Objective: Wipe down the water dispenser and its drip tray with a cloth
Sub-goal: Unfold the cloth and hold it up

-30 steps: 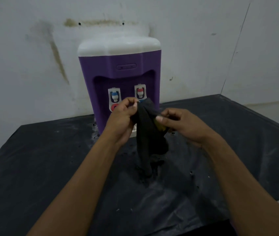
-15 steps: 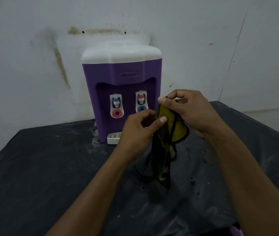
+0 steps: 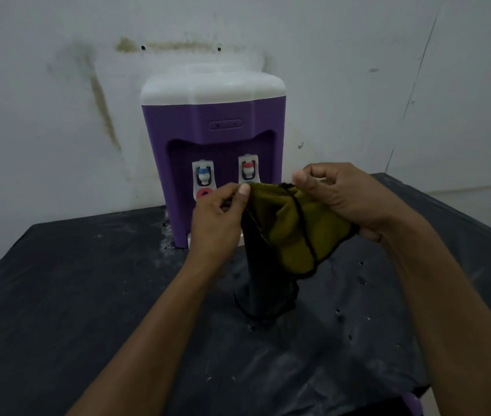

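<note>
A purple water dispenser (image 3: 178,163) with a white top stands at the back of the table against the wall. It has a blue tap (image 3: 204,174) and a red tap (image 3: 248,170). Only a small white corner of its drip tray (image 3: 189,239) shows beside my left hand. In front of the dispenser, both hands hold a cloth (image 3: 289,232) that is olive-yellow on one side and black on the other. My left hand (image 3: 217,217) pinches its left edge. My right hand (image 3: 340,196) grips its right edge. The cloth's black lower end hangs down to the table.
The table (image 3: 58,295) is covered with a black plastic sheet, dusty and speckled with white marks. A stained white wall (image 3: 58,100) rises right behind the dispenser. The table's right edge (image 3: 448,205) runs diagonally past my right arm.
My hands have pulled apart and spread the cloth wider, so more of its yellow side shows. One second ago it hung bunched and almost all black between my fingers.
</note>
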